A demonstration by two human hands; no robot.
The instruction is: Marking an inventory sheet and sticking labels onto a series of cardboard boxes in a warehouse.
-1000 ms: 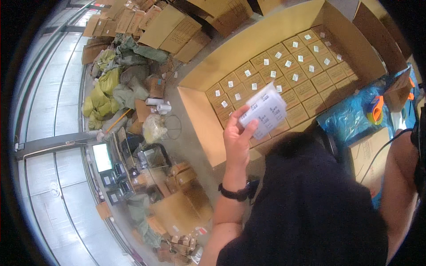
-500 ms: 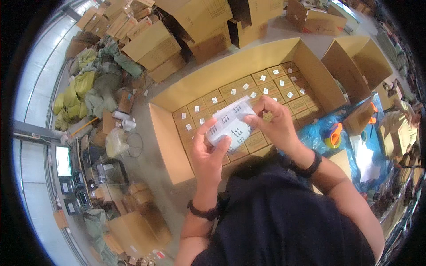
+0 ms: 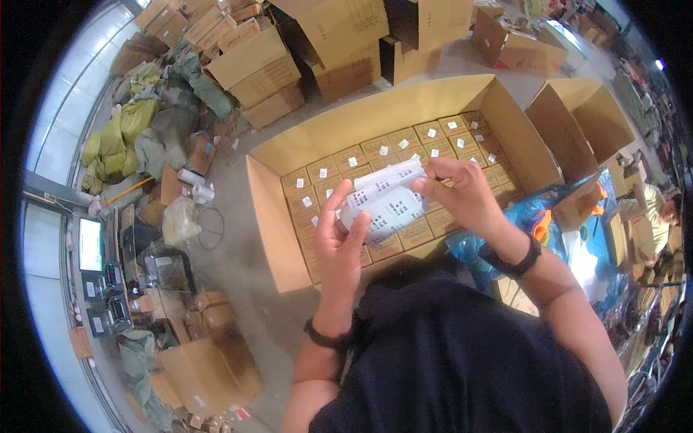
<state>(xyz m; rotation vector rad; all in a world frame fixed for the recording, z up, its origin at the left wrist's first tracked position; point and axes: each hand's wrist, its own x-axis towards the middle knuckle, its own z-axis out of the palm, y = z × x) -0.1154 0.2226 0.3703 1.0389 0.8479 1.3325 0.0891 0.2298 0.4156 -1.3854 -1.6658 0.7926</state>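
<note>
Above a large open carton [image 3: 263, 216], I hold a curled strip of white labels [image 3: 395, 211] printed with small black codes. My left hand [image 3: 339, 242] is closed on its left end, the thumb lying on the printed face. At the upper right end, my right hand [image 3: 465, 195] pinches the strip between thumb and fingers. Its far edge folds over toward me. Below both hands, several small brown boxes [image 3: 386, 247] fill the carton in rows. Many of them bear a small white label [image 3: 353, 161] on top; the strip and my hands cover some of the boxes.
Right of the carton stands another open carton [image 3: 559, 119]. Blue plastic film [image 3: 469, 249] and an orange tape dispenser [image 3: 541, 225] lie near my right arm. Stacked cartons [image 3: 346, 43] rise beyond. Sacks [image 3: 133, 126] and a lit screen [image 3: 91, 244] are left. Another person [image 3: 653, 216] is far right.
The label strip has tilted and its upper fold shows more narrowly. My right hand has shifted slightly right and down, still pinching it. The whole view has moved a little.
</note>
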